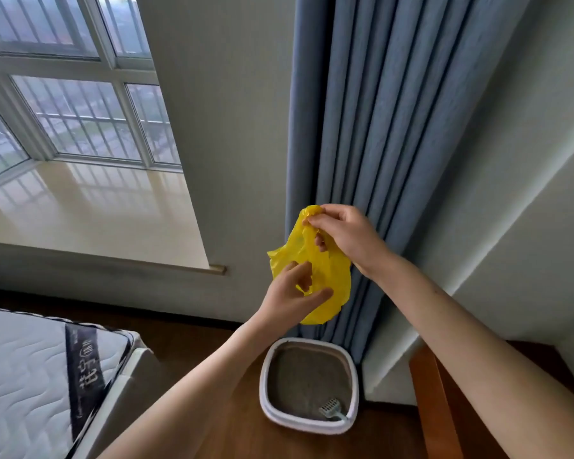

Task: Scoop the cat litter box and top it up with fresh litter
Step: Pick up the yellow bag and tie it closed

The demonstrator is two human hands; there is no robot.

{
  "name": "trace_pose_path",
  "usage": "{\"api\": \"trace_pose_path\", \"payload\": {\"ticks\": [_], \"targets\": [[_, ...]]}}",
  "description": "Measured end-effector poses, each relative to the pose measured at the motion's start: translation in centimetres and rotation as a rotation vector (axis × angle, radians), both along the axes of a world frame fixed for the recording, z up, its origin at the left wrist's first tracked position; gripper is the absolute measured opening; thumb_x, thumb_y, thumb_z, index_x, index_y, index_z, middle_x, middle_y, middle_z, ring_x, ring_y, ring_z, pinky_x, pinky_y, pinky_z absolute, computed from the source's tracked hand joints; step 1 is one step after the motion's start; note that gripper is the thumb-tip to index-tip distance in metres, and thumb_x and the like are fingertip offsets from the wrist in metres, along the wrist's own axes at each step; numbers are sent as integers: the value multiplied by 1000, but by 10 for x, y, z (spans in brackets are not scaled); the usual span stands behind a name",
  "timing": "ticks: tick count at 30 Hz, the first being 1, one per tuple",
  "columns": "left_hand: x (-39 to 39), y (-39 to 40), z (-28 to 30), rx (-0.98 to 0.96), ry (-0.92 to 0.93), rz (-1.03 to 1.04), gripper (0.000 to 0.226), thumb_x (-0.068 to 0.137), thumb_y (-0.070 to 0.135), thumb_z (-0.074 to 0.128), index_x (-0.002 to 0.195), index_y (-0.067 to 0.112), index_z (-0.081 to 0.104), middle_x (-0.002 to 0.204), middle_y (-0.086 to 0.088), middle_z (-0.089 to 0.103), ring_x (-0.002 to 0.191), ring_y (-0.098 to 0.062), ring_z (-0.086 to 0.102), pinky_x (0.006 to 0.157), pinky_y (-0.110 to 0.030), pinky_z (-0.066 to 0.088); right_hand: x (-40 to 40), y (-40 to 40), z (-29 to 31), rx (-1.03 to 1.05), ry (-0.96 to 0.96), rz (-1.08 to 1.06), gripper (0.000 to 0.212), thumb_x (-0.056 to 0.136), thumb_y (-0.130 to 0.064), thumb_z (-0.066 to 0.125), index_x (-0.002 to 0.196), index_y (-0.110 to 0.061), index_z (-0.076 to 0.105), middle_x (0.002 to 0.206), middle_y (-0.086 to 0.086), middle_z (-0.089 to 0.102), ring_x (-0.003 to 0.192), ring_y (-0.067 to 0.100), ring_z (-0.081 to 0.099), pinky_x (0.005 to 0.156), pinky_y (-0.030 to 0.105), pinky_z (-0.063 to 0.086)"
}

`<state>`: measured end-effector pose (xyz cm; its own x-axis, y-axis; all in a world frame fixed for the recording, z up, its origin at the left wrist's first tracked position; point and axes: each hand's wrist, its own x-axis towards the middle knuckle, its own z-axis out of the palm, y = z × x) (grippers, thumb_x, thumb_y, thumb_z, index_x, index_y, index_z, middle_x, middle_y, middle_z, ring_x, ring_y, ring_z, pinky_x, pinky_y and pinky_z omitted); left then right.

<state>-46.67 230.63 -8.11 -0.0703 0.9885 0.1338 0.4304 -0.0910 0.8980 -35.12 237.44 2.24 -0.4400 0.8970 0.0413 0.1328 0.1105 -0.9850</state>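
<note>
yellow bag held up over the litter box

we held a yellow plastic bag (325,270) up in front of the blue curtain (378,127), both bare arms reaching away from us. our right hand (345,236) pinched the bag's bunched top edge between thumb and fingertips, with the rest of the bag hanging crumpled below it. our left hand (292,293) came up from below — its fingers were curled into the bag's lower folds and gripped the thin plastic there, the thumb stretched out along the bag's underside.

the litter box (265,385) sat on the wooden floor (232,419) below our hands, its far edge close against the foot of the curtain. it was a white-rimmed tray with rounded corners, filled with grey litter (305,372). a pale slotted scoop (330,409) lay inside at the near right corner — its head on the litter, its handle leaning toward the rim.

to the left we saw the corner of a white quilted mattress (24,376), and beyond it a glossy window sill (90,207) under a barred window (80,94). at the right edge stood a piece of brown wooden furniture (434,402).
</note>
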Motion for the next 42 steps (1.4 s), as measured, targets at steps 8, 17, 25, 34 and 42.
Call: {"api": "trace_pose_path", "payload": {"ticks": [8, 17, 25, 34, 42], "targets": [[-9, 4, 4, -138, 496, 200, 5, 90, 10, 53, 87, 7, 56, 85, -13, 63, 80, -32, 60, 62, -34, 40, 13, -2, 10, 64, -37, -114, 23, 91, -10, 59, 91, 13, 62, 59, 9, 51, 48, 15, 47, 43, 24, 40], [-50, -1, 15, -252, 428, 176, 15, 81, 20, 67, 89, 8, 62, 83, -6, 61, 75, -21, 57, 57, -30, 42, -3, -11, 0, 102, -45, -226, 12, 92, -11, 56, 87, -2, 63, 58, 6, 56, 45, 10, 52, 48, 24, 47], [-60, -22, 1, -353, -433, 21, 16, 92, 20, 65, 85, 7, 59, 77, -8, 67, 69, -19, 65, 72, -36, 54, -11, -6, 7, 70, -184, -46, 22, 94, -7, 44, 77, -11, 57, 71, 9, 52, 61, 12, 52, 56, 25, 46], [-61, 3, -45, -298, -75, -77, 81, 72, 26, 86, 136, 20, 37, 129, 4, 48, 122, -17, 47, 89, -27, 37, -2, 6, 19, -62, 170, 83, 31, 98, -7, 35, 74, -10, 56, 68, 11, 58, 70, 26, 58, 74, 40, 49], [-12, 14, -77, -790, -930, 39, 51, 89, 33, 68, 130, 7, 51, 119, -11, 61, 103, -24, 60, 77, -33, 51, 17, 18, 52, -220, 558, 43, 29, 99, -10, 33, 74, -10, 49, 65, 6, 46, 56, 18, 44, 58, 32, 43]]}}
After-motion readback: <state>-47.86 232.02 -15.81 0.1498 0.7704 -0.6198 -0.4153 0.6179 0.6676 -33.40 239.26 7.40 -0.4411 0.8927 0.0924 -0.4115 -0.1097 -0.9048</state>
